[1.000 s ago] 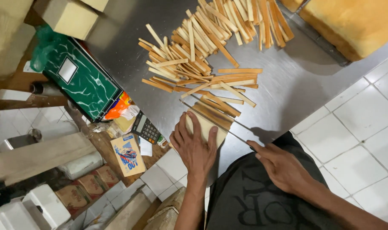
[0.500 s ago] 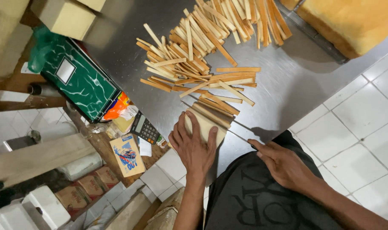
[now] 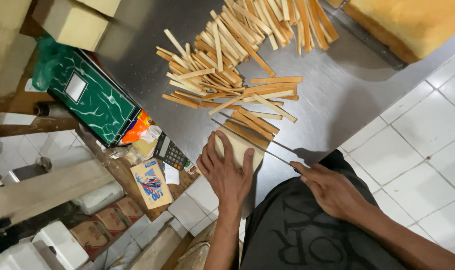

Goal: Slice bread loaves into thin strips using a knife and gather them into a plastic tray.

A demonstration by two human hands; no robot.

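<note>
My left hand (image 3: pixel 226 172) lies flat, fingers spread, on a pale rectangular slab of bread (image 3: pixel 240 145) on the steel table (image 3: pixel 337 95). My right hand (image 3: pixel 332 190) grips the handle of a long thin knife (image 3: pixel 252 142), whose blade lies across the slab's far edge. Just beyond the blade sit several cut brown-edged strips (image 3: pixel 255 122). A large heap of similar strips (image 3: pixel 237 45) spreads over the table further away.
A green marbled ledger book (image 3: pixel 92 100) lies at the table's left edge, with a black calculator (image 3: pixel 170 152), an orange packet (image 3: pixel 137 127) and a small printed box (image 3: pixel 152 182) beside it. A yellow loaf (image 3: pixel 412 22) sits in a tray top right. White floor tiles show at right.
The view has shifted slightly. Both hands stay where they were, the left on the slab and the right on the knife.
</note>
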